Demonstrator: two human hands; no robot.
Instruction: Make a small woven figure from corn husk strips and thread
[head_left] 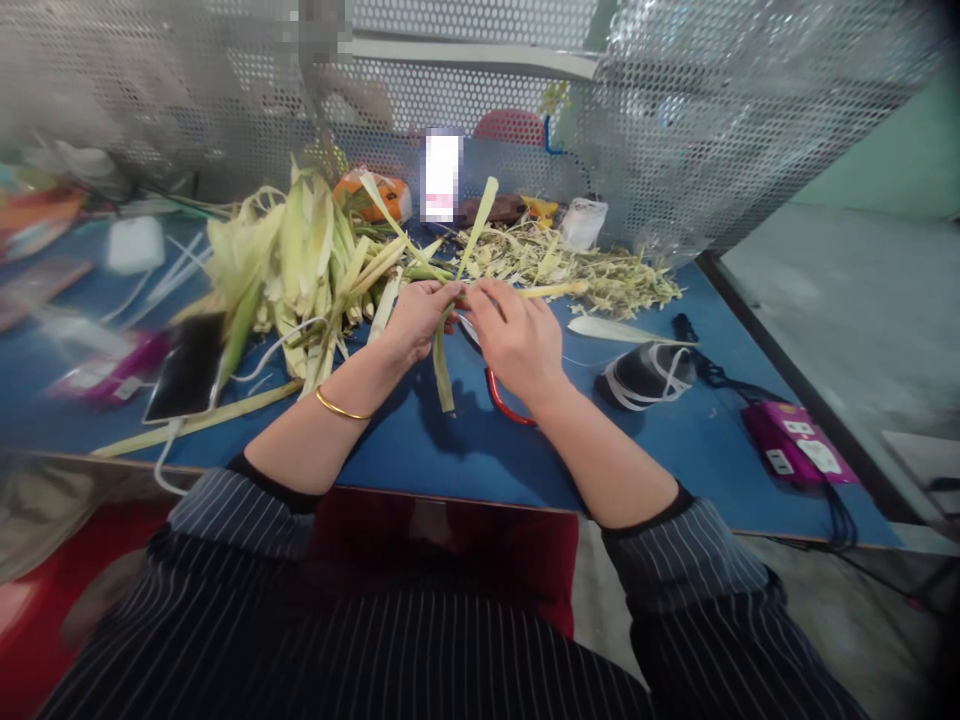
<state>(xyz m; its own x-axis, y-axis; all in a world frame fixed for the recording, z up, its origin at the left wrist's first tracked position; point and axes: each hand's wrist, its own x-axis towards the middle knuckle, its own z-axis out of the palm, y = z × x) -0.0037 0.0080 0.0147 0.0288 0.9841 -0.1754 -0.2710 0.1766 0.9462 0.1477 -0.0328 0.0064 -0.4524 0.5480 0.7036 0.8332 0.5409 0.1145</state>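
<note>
Several pale green corn husk strips cross one another between my hands, above the blue table. My left hand pinches them where they cross, and one strip hangs down below its fingers. My right hand has its fingers closed at the same crossing, with a yellowish strip sticking out to the right. Its fingertips are partly hidden. Under my right hand lie scissors with a red handle, mostly covered by the hand. A large heap of corn husks lies left of my hands.
Shredded husk scraps are piled at the back right. A spool wound with white cord, a purple power strip and black cables lie on the right. A phone with a white cable lies on the left. Perforated metal mesh stands behind the table.
</note>
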